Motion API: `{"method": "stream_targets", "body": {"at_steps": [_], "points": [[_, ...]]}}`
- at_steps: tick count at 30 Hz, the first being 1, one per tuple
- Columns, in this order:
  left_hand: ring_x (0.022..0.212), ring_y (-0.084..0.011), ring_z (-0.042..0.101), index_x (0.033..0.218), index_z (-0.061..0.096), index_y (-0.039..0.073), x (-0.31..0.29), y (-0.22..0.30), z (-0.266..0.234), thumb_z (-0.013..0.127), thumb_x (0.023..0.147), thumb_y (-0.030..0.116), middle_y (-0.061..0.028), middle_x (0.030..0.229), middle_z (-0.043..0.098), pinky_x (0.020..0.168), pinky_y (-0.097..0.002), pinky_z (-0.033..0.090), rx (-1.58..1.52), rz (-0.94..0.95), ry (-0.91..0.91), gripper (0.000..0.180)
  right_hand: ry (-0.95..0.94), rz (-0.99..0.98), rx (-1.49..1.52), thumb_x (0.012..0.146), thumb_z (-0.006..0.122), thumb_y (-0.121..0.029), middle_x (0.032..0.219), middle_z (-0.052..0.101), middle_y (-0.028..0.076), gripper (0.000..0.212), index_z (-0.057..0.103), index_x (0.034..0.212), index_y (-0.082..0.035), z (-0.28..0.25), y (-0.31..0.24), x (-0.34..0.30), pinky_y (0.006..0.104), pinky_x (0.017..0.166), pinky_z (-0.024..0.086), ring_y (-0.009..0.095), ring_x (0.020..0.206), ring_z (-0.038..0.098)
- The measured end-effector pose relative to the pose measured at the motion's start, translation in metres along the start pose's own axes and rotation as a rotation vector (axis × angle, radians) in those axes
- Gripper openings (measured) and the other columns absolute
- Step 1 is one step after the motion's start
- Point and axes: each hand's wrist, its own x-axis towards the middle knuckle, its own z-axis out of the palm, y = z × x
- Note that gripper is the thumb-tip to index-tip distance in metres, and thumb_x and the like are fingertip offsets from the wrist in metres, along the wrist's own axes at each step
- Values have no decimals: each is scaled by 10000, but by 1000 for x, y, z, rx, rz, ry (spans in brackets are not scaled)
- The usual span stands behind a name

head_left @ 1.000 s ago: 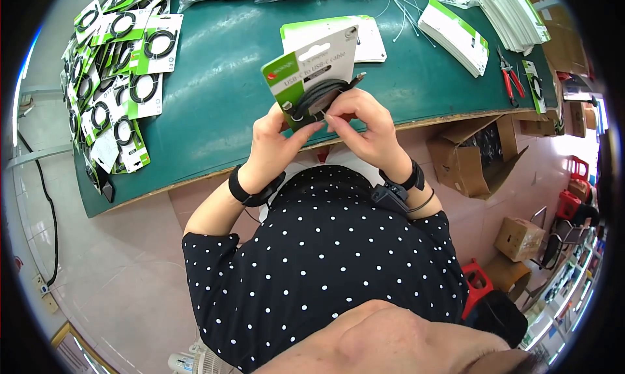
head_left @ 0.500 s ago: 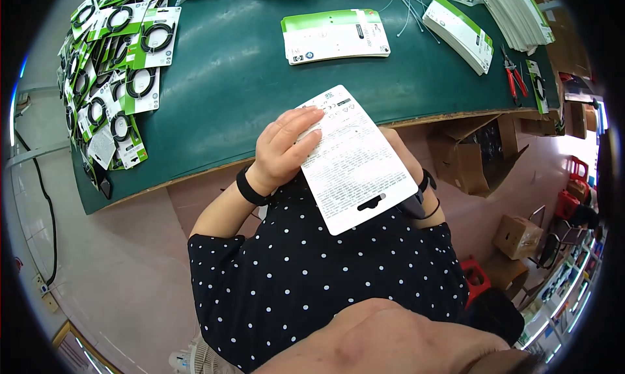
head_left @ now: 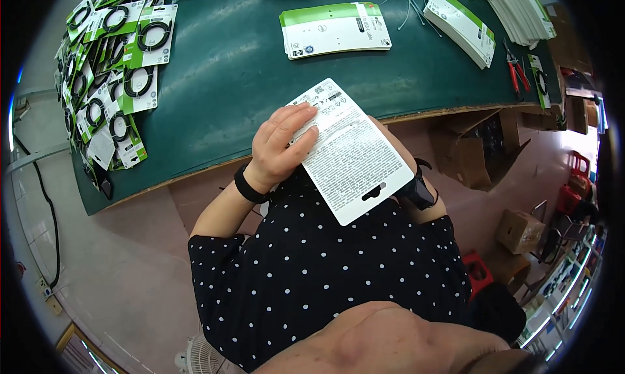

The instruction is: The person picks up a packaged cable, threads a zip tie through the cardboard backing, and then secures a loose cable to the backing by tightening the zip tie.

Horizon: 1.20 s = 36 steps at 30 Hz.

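A white packaging card (head_left: 355, 159) with a hang slot at its near end is held tilted over my lap, its printed side up. At its left edge, my left hand (head_left: 283, 139) grips it, thumb and fingers lying together on the upper face. Most of my right hand (head_left: 390, 143) is behind the card along the right edge, so its fingers are hidden; the wrist wears a dark watch. Beyond the card, a stack of green and white cards (head_left: 335, 35) lies on the green table (head_left: 221, 74).
Carded black cables (head_left: 153, 37) are heaped at the table's left. Toward the right lie white ties (head_left: 410, 6), another card stack (head_left: 459, 32), a pile of cards (head_left: 517, 13), red-handled cutters (head_left: 517, 74) and one carded cable (head_left: 539, 81). An open carton (head_left: 465, 156) stands below the edge.
The card has shifted slightly away from me and left, and its printed face shows more clearly. More of the right wrist's watch is in sight. My left hand keeps its hold.
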Motion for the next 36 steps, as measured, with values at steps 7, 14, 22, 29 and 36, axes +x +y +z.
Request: {"method": "stream_targets", "body": {"at_steps": [7,14,22,29,36], "points": [[986,-308,626,955,579,36,-6,-3,3,673,694,43,-152,1097,615,776,-361,526,-32,-7,0,278,-152,-87,-341,981,454,-183,1261,530,189,400,414,1329,12,-17,8,12,289,794,582,221,1057,619],[970,-319,628,977,583,33,-5,-1,4,671,690,36,-156,1105,606,748,-365,528,-44,-27,4,301,-45,-34,-139,943,521,-152,1202,562,164,381,464,1278,20,-19,18,10,281,777,560,195,1014,610],[950,-324,629,994,590,42,-10,0,10,684,677,34,-159,1118,602,743,-371,535,-105,-70,58,330,62,23,-33,891,624,-140,1054,650,87,349,554,1177,48,-23,28,8,232,742,504,90,887,609],[949,-308,625,981,594,47,-8,1,5,698,666,41,-147,1120,611,750,-359,534,4,-58,-12,332,65,-69,-90,882,639,-147,1032,656,90,358,556,1166,54,-29,30,8,231,726,501,92,868,612],[954,-304,624,979,592,45,-3,3,6,691,677,43,-137,1076,635,777,-347,525,-26,-91,-7,318,61,-91,-72,842,686,-150,1032,664,107,385,572,1139,67,-35,31,9,247,727,498,88,869,604]]}}
